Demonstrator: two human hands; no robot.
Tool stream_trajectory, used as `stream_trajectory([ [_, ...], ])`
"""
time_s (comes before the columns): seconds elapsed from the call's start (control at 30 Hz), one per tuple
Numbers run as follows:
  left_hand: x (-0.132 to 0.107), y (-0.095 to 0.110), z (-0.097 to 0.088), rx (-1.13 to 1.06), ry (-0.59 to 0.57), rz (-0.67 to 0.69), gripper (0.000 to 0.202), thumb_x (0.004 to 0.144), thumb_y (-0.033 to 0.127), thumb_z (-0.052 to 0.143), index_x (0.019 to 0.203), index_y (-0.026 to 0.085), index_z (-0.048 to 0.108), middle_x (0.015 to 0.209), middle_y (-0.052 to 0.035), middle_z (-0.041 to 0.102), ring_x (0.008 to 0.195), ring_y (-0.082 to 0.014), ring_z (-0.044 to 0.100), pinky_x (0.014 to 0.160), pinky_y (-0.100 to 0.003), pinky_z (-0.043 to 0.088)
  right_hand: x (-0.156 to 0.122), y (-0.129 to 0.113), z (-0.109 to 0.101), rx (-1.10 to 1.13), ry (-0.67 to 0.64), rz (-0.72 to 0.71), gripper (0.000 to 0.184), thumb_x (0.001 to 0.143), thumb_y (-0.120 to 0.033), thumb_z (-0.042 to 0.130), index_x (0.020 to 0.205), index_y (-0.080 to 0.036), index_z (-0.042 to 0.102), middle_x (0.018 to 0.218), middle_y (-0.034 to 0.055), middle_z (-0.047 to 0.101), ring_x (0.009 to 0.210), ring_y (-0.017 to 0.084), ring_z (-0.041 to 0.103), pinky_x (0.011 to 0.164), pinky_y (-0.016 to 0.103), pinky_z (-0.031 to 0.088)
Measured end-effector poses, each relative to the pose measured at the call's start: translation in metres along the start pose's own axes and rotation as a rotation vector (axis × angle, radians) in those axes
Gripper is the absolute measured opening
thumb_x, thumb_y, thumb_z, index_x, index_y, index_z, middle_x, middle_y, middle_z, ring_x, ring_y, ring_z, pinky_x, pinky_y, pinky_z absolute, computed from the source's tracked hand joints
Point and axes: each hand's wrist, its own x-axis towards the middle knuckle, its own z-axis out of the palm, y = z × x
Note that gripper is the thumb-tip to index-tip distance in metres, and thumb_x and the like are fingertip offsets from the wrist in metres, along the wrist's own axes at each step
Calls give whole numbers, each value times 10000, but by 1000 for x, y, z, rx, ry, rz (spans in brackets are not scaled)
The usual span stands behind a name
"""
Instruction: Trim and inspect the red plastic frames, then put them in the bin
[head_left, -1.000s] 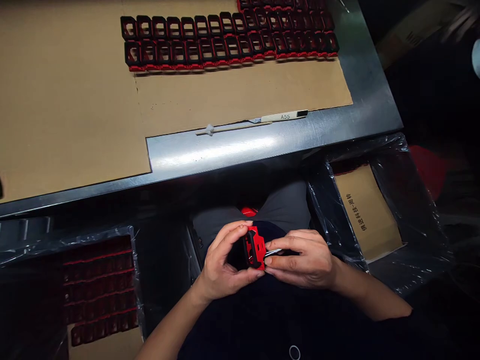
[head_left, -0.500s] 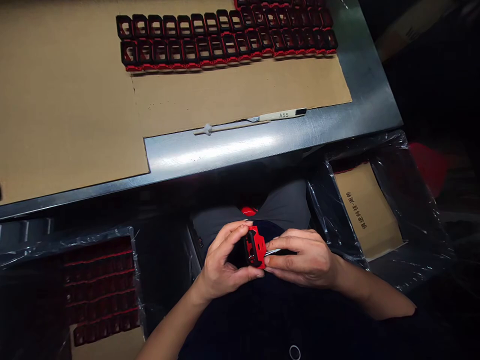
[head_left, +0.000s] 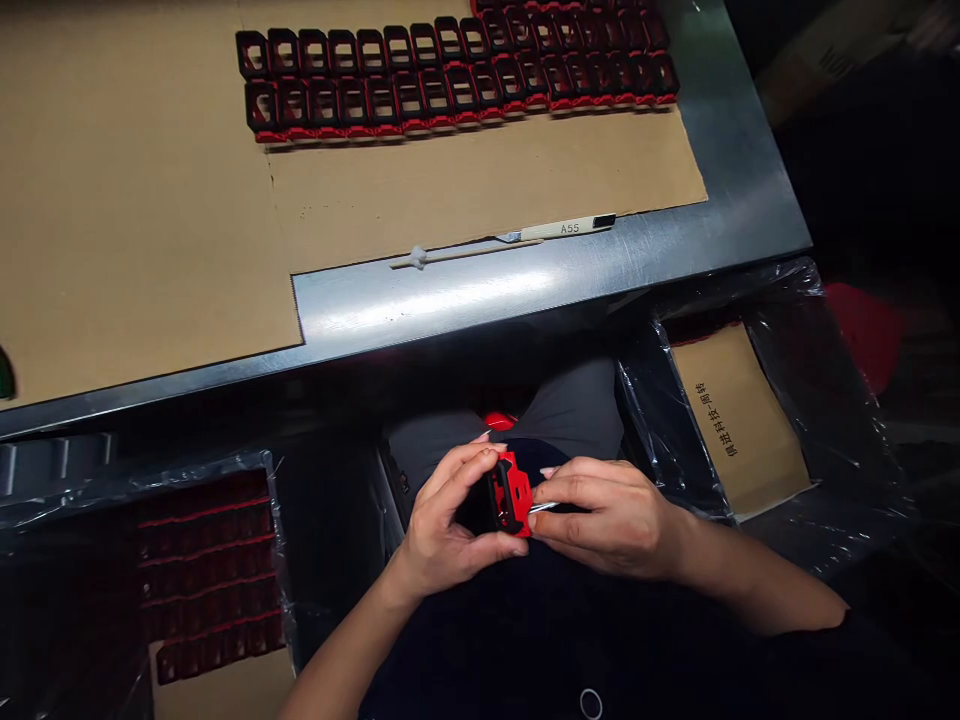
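Over my lap, my left hand [head_left: 446, 530] is closed round a small red and black plastic part [head_left: 510, 495], thumb below and fingers above. My right hand [head_left: 607, 515] pinches a thin metal blade tool [head_left: 545, 506] whose tip touches the part's right edge. Both hands sit below the near edge of the metal table [head_left: 525, 290]. A second red piece [head_left: 498, 421] peeks out just behind the held part.
Two rows of the same red and black parts [head_left: 457, 70] lie on brown cardboard [head_left: 150, 220] at the table's far side. A knife marked A55 [head_left: 562, 228] and a thin stick [head_left: 450, 254] lie near the cardboard edge. Plastic-lined boxes stand at lower left [head_left: 202, 570] and right [head_left: 739, 420].
Hands and part stay almost where they were; the view shifted slightly. My right fingers have adjusted a little on the blade tool.
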Motion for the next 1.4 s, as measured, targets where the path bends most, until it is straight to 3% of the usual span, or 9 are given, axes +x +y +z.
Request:
stream_trajectory([
  [0.37, -4, -3, 3, -42, 58, -46, 800, 708, 507, 836, 1388, 220, 528, 1232, -162, 688, 1228, -340, 631, 1035, -570, 526, 0, 0, 7, 28, 40, -28, 83, 922, -144, 644, 984, -161, 696, 886, 39, 783, 770, 138, 732, 859, 289, 634],
  [0.53, -11, -6, 9, -337, 194, -159, 737, 711, 476, 852, 1338, 230, 550, 1272, -165, 649, 1164, -326, 669, 996, -522, 557, 10, 9, 9, 98, 168, 36, 62, 910, -138, 664, 954, -166, 696, 849, 57, 784, 761, 155, 741, 716, 282, 612],
  [0.7, -15, -1, 6, -479, 301, -251, 680, 754, 547, 789, 1306, 278, 497, 1340, -147, 603, 1135, -300, 690, 1023, -561, 534, 48, 80, -7, -182, 458, 405, 216, 843, -316, 746, 1028, -213, 701, 918, 57, 755, 662, 171, 657, 604, 310, 553],
  [0.83, -19, 1, 6, -457, 341, -256, 700, 740, 598, 775, 1293, 294, 470, 1378, -145, 570, 1187, -307, 660, 1013, -552, 547, 77, 159, -16, -467, 429, 439, 181, 807, -338, 723, 938, -215, 714, 895, 56, 751, 822, 245, 659, 763, 386, 537],
  [0.93, -20, 1, 7, -475, 362, -246, 704, 740, 580, 785, 1301, 295, 469, 1399, -146, 558, 1216, -315, 643, 1019, -553, 545, 85, 184, -16, -525, 417, 461, 166, 820, -319, 702, 947, -213, 709, 949, 70, 750, 913, 273, 653, 829, 418, 517],
  [1.1, -19, -3, 8, -426, 335, -189, 716, 773, 561, 767, 1370, 345, 436, 1419, -132, 540, 1216, -297, 646, 1017, -554, 548, 72, 125, -5, -363, 541, 432, 149, 869, -322, 676, 950, -202, 712, 1033, 104, 741, 1019, 289, 666, 933, 462, 508],
  [1.2, -17, -7, 7, -349, 307, -133, 780, 803, 539, 749, 1462, 399, 356, 1435, -121, 528, 1235, -282, 634, 1026, -557, 540, 55, 65, 7, 192, 257, 509, 117, 893, -277, 648, 887, -194, 730, 828, 49, 760, 762, 194, 714, 708, 317, 569],
  [1.3, -17, -12, 8, -313, 274, -69, 791, 813, 492, 761, 1486, 413, 351, 1431, -111, 542, 1252, -278, 624, 1024, -542, 547, 40, 23, 20, 692, -78, 626, 211, 859, -250, 660, 1029, -150, 733, 823, 51, 785, 673, 154, 722, 581, 231, 538],
  [1.4, -17, -14, 10, -286, 248, -35, 774, 817, 443, 772, 1484, 375, 385, 1403, -113, 572, 1258, -281, 621, 1018, -514, 558, 35, 8, 27, 877, -165, 710, 291, 810, -193, 666, 1087, -131, 725, 857, 61, 797, 694, 148, 733, 613, 219, 543],
])
